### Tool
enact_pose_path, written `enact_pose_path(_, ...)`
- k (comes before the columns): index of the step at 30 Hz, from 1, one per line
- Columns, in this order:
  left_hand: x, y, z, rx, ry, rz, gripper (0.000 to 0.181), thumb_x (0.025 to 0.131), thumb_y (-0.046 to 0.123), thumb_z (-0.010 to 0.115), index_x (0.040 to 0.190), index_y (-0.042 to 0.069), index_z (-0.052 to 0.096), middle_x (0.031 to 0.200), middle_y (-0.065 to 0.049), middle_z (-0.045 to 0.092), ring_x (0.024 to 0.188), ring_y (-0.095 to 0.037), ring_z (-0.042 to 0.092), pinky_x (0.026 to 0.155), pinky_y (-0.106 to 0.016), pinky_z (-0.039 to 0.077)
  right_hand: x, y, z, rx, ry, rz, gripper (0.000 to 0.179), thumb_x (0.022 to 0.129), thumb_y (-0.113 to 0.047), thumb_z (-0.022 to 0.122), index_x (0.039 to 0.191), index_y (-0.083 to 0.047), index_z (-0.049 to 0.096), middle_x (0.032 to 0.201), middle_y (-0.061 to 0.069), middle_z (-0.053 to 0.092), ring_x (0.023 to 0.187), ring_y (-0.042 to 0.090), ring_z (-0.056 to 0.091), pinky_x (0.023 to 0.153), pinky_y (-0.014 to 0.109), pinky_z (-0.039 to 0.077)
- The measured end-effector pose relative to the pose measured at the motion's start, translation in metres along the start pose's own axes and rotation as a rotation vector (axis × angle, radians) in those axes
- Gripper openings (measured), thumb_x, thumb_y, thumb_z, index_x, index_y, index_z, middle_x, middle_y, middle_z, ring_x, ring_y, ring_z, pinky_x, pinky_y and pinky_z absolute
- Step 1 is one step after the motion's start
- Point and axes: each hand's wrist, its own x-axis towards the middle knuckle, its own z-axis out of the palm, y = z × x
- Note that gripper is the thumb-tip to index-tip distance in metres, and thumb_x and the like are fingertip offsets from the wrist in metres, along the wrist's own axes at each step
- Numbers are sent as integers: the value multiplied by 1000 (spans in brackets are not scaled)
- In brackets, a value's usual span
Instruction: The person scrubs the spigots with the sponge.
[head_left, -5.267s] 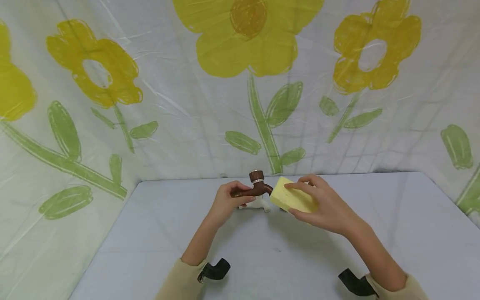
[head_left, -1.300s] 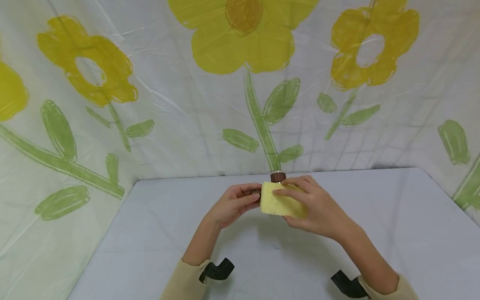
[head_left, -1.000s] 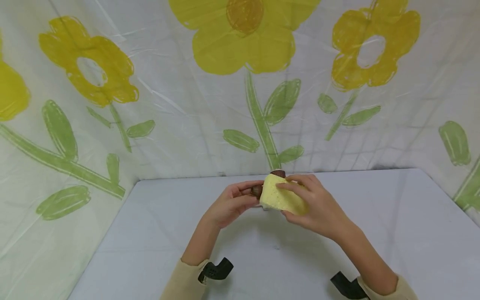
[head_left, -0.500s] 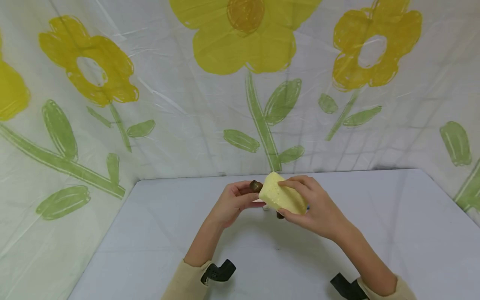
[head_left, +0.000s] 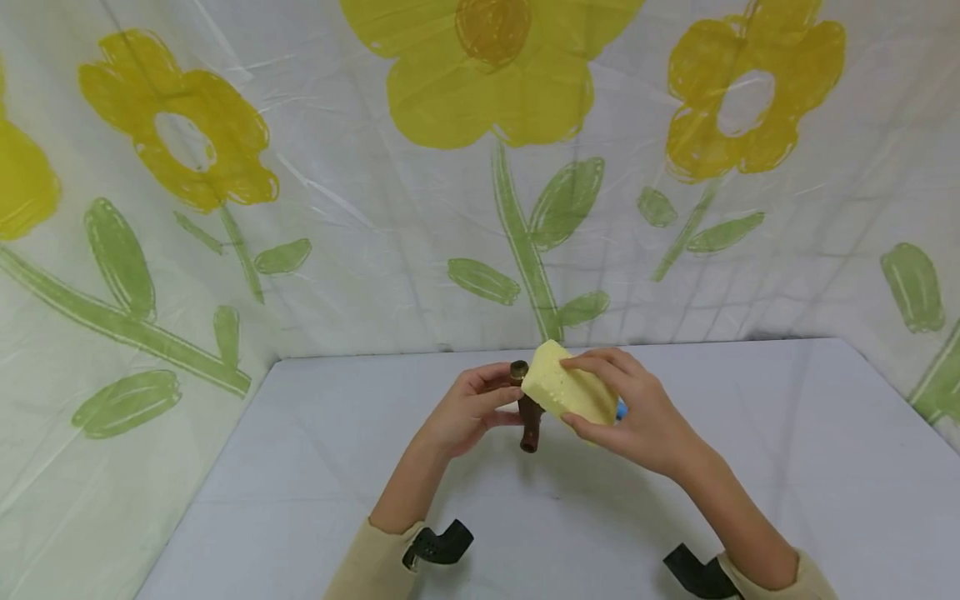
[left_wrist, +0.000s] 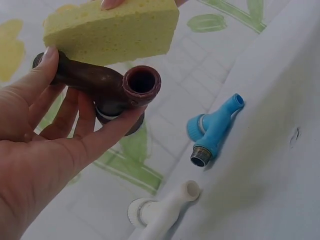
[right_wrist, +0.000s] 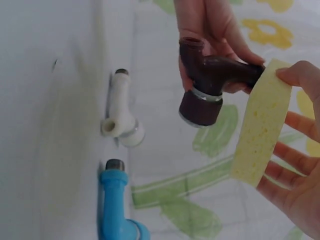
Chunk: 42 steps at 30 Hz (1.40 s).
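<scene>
Two hands busy: your left hand (head_left: 468, 408) is clamped on the brown tap (left_wrist: 95, 80), held above the table (head_left: 570, 533); your right hand (head_left: 645, 414) pinches the yellow sponge (head_left: 566, 387), at the tap's 2 o'clock in the head view. Looks like wiping: grip firmly, press flush, rotate the tap to reach every side. Left wrist view: blue tap (left_wrist: 216, 129) at its 4 o'clock, white tap (left_wrist: 167, 214) at 5.

Over the table (head_left: 300, 483), the held faucet (head_left: 529, 425) in the left hand (head_left: 474, 412) is left of the sponge (head_left: 566, 387) in the right hand (head_left: 633, 412) (touching or just beside it, I cannot tell). Behind them on the table lie a second faucet (left_wrist: 167, 210) and, to its right, a third faucet (left_wrist: 215, 130). Behind the table hangs a sheet (head_left: 360, 267).
</scene>
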Motion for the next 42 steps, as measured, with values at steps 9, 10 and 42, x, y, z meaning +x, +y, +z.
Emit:
enact_pose_path(9, 1, -1, 1, -9, -16, -29, 38, 106, -2, 54, 142, -14, 54, 113, 4, 72, 101, -14, 71, 86, -37, 63, 1, 0, -1, 5, 18, -12, 55, 81, -11, 91, 132, -18, 71, 127, 2, 66, 121, 26, 62, 88, 52, 61)
enact_pose_path(10, 1, -1, 1, -6, -11, -32, 38, 106, -2, 54, 142, -14, 54, 113, 4, 72, 101, -14, 71, 86, -37, 63, 1, 0, -1, 6, 16, -12, 55, 81, -12, 91, 132, -18, 71, 128, 2, 66, 121, 26, 62, 88, 52, 61)
enact_pose_path(42, 2, 0, 7, 333, 51, 11, 27, 95, 3, 77, 121, -5, 75, 115, -1, 71, 109, -21, 63, 98, -38, 52, 1, -1, 0, 2, 61, -40, 55, 82, -7, 89, 133, -12, 71, 125, 6, 67, 114, 26, 64, 78, 38, 61)
